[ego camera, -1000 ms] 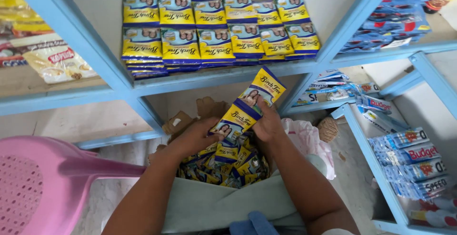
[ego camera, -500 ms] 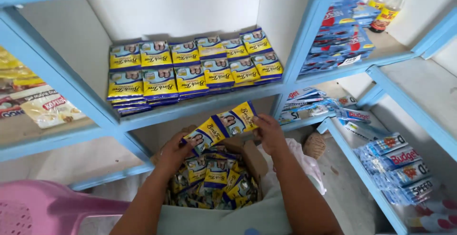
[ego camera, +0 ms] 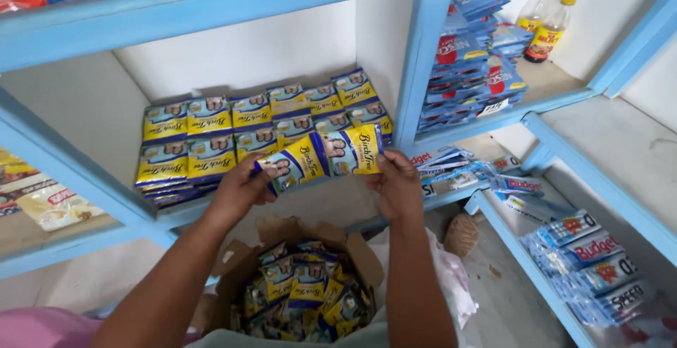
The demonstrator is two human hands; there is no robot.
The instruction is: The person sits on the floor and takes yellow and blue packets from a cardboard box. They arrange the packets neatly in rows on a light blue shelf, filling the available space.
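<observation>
Head view, the only one you get: you're holding a strip of blue-and-yellow sachets (ego camera: 324, 157) stretched out flat between both hands, just in front of the front edge of the blue shelf (ego camera: 211, 210). Your left hand (ego camera: 240, 189) has its fingers pinched shut on the strip's left end, and your right hand (ego camera: 396, 182) is clamped on the right end, thumb on top.

By the look of it the strip is light and floppy, thin foil-type packets joined edge to edge, so I'd guess it sags or folds at the seams if you let one end go. Probably a bit slick too. Gripping at the two ends like you are now seems the sane way, or under the middle.

Behind it, stacked sachets (ego camera: 261, 133) of the same kind already fill the back of the shelf, from the left side nearly to the upright post (ego camera: 416, 80). The bare strip along the front edge is the open room, and it's narrow. The board above sits well clear.

Below your arms, a torn cardboard box (ego camera: 300, 288) holds a loose heap of the same packets. Blue packets (ego camera: 469, 73) and two bottles (ego camera: 539, 23) sit in the next bay to the right.
</observation>
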